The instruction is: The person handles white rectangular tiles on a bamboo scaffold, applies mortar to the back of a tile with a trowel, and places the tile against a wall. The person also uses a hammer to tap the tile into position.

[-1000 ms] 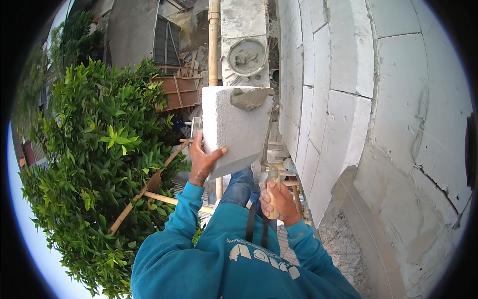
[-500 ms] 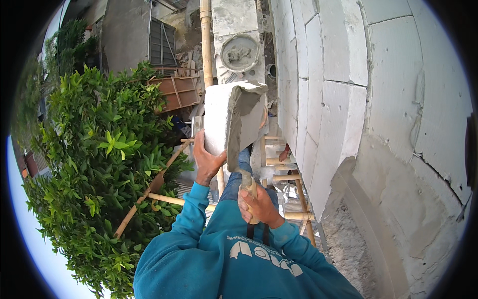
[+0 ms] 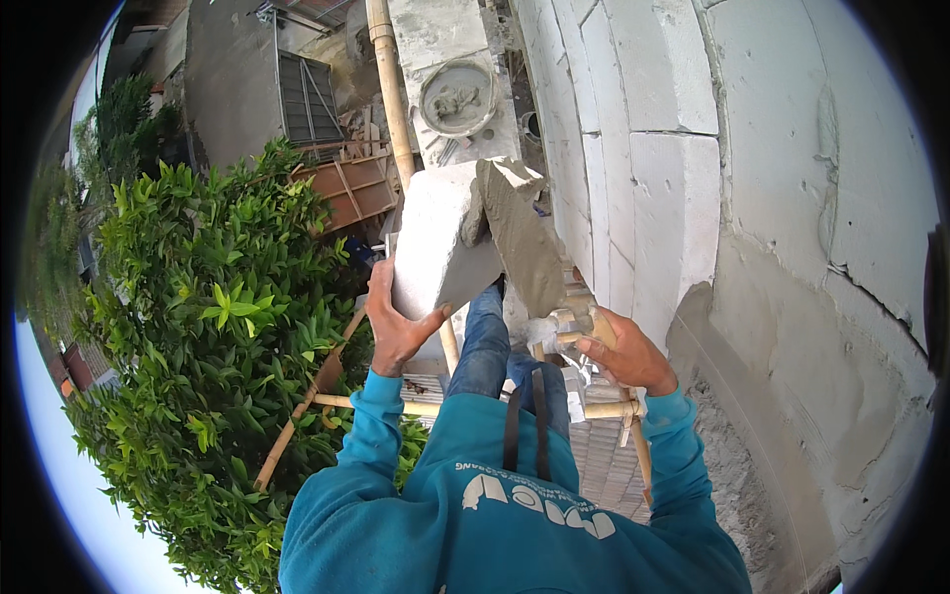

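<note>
My left hand (image 3: 394, 325) grips the lower left edge of a white lightweight concrete block (image 3: 440, 238), holding it up in front of me, tilted. My right hand (image 3: 621, 348) holds the wooden handle of a trowel (image 3: 522, 247), whose grey, mortar-coated blade lies against the block's right side. A lump of mortar sits at the block's upper right corner. Both arms wear teal sleeves, and my jeans-clad legs show below the block.
A wall of white blocks (image 3: 673, 148) rises close on the right, with rough plaster lower down. A round pan of mortar (image 3: 457, 97) rests on a block ahead. Bamboo scaffold poles (image 3: 388, 89) run below and ahead. A leafy green tree (image 3: 218, 327) fills the left.
The block has tilted and turned leftward in my left hand. My right hand has brought the trowel up from beside my legs and laid its mortar-covered blade against the block's side.
</note>
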The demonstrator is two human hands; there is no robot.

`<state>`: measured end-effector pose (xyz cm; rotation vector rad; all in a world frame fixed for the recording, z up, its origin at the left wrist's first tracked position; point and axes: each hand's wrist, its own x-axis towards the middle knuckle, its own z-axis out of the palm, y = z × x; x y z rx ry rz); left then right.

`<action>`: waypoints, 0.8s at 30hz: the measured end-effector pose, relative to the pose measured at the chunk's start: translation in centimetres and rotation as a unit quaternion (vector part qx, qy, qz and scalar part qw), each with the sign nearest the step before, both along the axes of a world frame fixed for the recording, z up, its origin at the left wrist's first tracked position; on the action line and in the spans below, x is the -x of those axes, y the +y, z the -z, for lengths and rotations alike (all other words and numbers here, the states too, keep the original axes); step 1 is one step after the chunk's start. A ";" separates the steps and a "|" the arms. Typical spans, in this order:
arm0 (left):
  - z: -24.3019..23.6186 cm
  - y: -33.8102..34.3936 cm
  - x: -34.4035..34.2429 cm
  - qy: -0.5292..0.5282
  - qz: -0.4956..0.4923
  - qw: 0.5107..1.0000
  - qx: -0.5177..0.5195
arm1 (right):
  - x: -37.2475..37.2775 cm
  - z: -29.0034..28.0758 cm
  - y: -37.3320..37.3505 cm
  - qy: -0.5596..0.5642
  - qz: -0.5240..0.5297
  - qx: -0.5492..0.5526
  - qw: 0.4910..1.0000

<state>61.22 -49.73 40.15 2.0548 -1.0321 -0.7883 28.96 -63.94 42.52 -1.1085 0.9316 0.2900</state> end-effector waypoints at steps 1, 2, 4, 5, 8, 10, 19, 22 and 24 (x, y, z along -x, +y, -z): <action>-0.4 -0.2 -0.2 -0.008 0.015 1.000 0.003 | 0.3 0.6 -1.1 -0.012 0.016 -0.069 0.997; -1.0 -0.4 -0.4 -0.006 0.020 1.000 0.004 | 0.7 1.1 -1.9 -0.026 0.032 -0.139 0.989; -1.6 -0.7 -0.8 -0.001 0.028 1.000 -0.002 | 1.6 2.6 -2.7 -0.014 0.061 -0.158 0.985; -1.9 -0.5 -0.9 0.006 0.032 0.999 0.001 | 1.9 2.9 -2.8 -0.007 0.076 -0.169 0.983; -2.9 -0.4 -1.4 0.011 0.039 0.999 -0.014 | 2.0 3.0 -4.2 0.041 0.071 -0.152 0.985; -2.7 -0.3 -1.5 0.007 0.042 0.999 -0.023 | 1.2 2.8 -3.8 0.061 0.080 -0.099 0.990; -1.3 0.0 -1.6 0.022 -0.002 0.999 -0.026 | -1.2 0.8 1.7 0.053 0.087 0.396 0.913; -1.6 -0.5 -1.9 -0.004 0.018 1.000 -0.021 | -1.6 0.3 2.5 0.060 0.090 0.518 0.848; -1.9 -0.7 -2.1 -0.006 0.028 0.999 -0.021 | -1.8 1.3 2.9 0.069 0.089 0.521 0.846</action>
